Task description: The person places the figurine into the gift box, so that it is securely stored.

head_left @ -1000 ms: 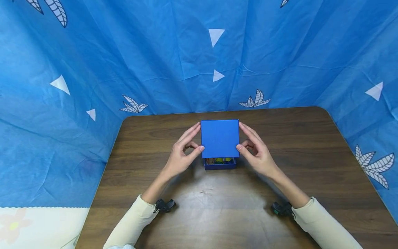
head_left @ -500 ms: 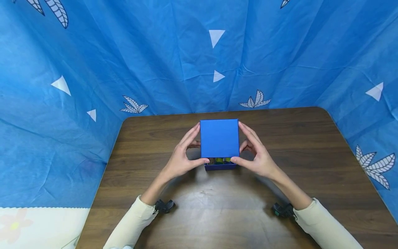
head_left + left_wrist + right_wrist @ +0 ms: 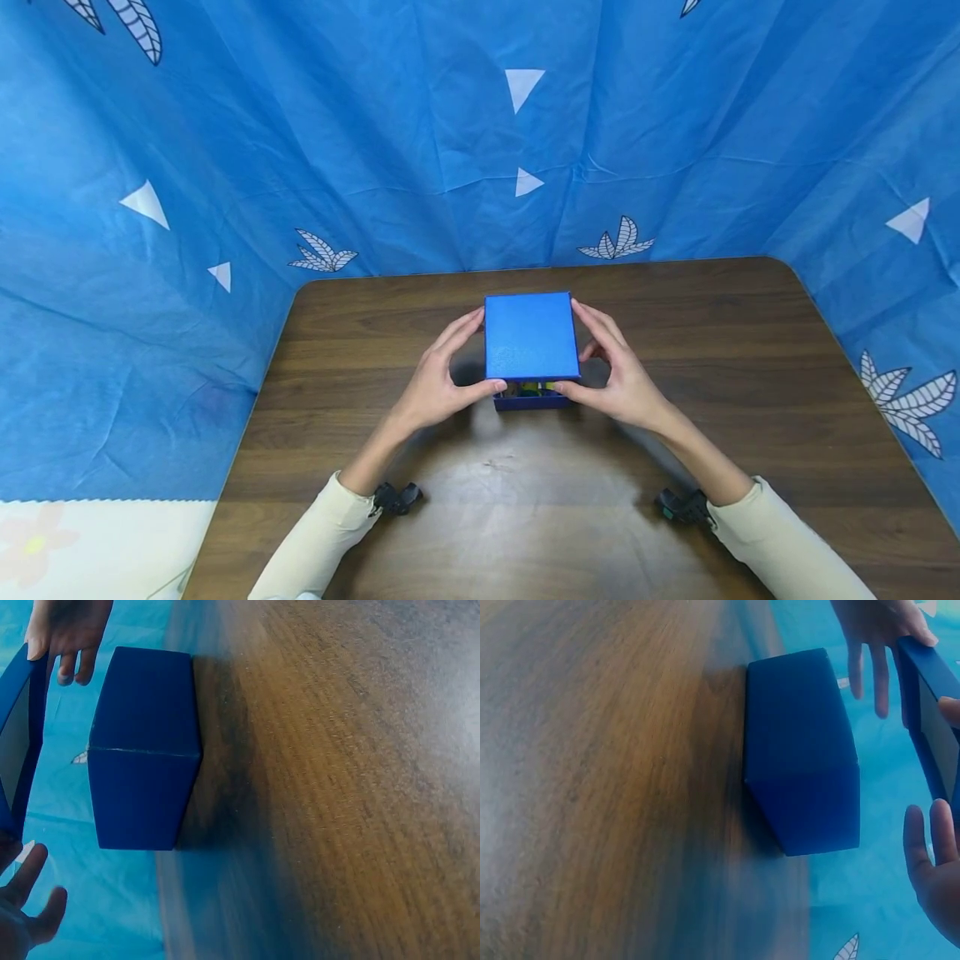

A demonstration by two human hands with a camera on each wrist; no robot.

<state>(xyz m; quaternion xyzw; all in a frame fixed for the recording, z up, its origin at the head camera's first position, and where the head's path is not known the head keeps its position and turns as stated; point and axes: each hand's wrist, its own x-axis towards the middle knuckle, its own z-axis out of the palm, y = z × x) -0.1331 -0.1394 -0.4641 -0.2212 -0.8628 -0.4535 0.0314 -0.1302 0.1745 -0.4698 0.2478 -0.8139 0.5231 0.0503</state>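
Observation:
A square blue lid (image 3: pixel 531 337) is held level or slightly tilted over a dark blue box (image 3: pixel 531 403). My left hand (image 3: pixel 437 385) grips its left side, thumb at the near corner and fingers along the edge. On the opposite side my right hand (image 3: pixel 628 383) holds it the same way. Yellow-green items (image 3: pixel 529 387) show in the gap below the lid; most of the contents are hidden. In the left wrist view the lid (image 3: pixel 36 712) hangs clear of the box (image 3: pixel 142 750). The right wrist view also shows the lid (image 3: pixel 930 675) apart from the box (image 3: pixel 802 750).
The box stands on a brown wood-grain table (image 3: pixel 525 517), towards its far edge. Blue patterned cloth (image 3: pixel 450 125) hangs behind and at both sides. A small black device (image 3: pixel 397 497) sits at the left wrist, another (image 3: pixel 682 506) at the right.
Both thumbs have shifted from the lid's sides to its near corners. The lid's far edge has come slightly nearer and its tilt has changed a little. The box has stayed put.

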